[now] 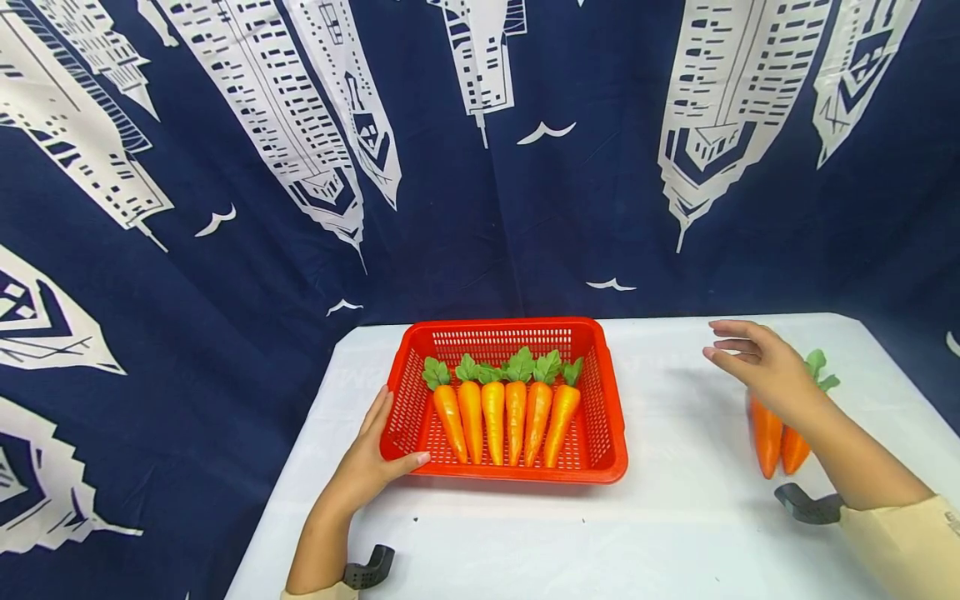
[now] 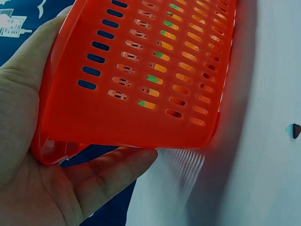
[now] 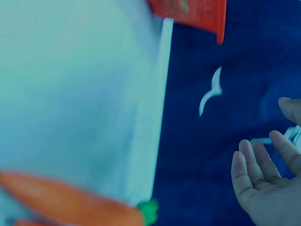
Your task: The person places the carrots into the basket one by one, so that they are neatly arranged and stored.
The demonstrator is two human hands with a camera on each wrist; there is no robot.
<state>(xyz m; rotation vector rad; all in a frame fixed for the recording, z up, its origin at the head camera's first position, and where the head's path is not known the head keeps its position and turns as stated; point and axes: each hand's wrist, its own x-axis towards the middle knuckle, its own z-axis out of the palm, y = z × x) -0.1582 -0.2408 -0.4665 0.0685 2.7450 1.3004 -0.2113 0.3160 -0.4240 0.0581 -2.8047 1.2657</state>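
A red plastic basket (image 1: 517,477) with slotted walls stands on the white table, with several orange carrots (image 1: 492,421) lined up inside, leafy tops toward the far side. My left hand (image 1: 367,467) grips its near left corner, thumb along the front wall and fingers along the left side; the left wrist view shows the corner of the basket (image 2: 127,117) between thumb and fingers. Over at the right, my right hand (image 1: 765,362) hovers with loosely bent fingers, holding nothing. Below and behind it lie two carrots (image 1: 767,437) on the table, partly covered by the forearm.
The white table (image 1: 675,533) backs onto a dark blue cloth (image 1: 480,242) printed with white buildings and birds. Black bands (image 1: 810,504) are worn at both wrists.
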